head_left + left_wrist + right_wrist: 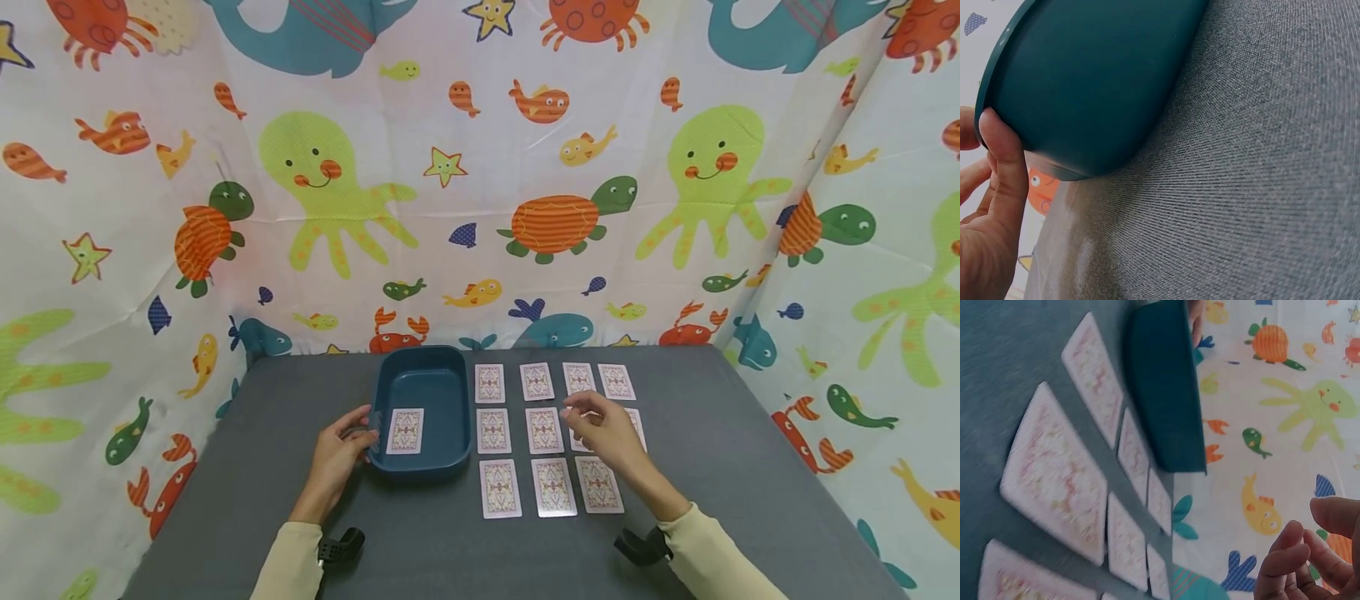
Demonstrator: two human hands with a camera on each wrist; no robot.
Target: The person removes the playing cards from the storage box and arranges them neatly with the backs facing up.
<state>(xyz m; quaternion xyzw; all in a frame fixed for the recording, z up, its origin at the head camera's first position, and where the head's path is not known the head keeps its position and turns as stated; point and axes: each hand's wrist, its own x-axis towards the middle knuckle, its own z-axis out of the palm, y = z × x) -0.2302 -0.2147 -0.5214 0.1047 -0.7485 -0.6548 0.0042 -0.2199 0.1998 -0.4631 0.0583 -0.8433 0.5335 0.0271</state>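
Note:
My left hand (339,457) pinches the left rim of a deep teal plastic tray (459,392), with the thumb (1002,140) against its outer wall in the left wrist view. One playing card (405,431) lies face down inside the tray, near its front left. Over the right part of the card rows hovers my right hand (609,429), fingers loosely bent and nothing between thumb and fingertips. Beneath it, a patterned card (577,442) in the middle row is partly hidden, and another card (636,423) shows just beyond the hand.
Several more face-down cards (500,488) lie in three rows right of the tray, on a grey cloth-covered table (420,542). A sea-animal curtain (480,233) stands along the table's back and sides. Each wrist wears a black strap (341,546).

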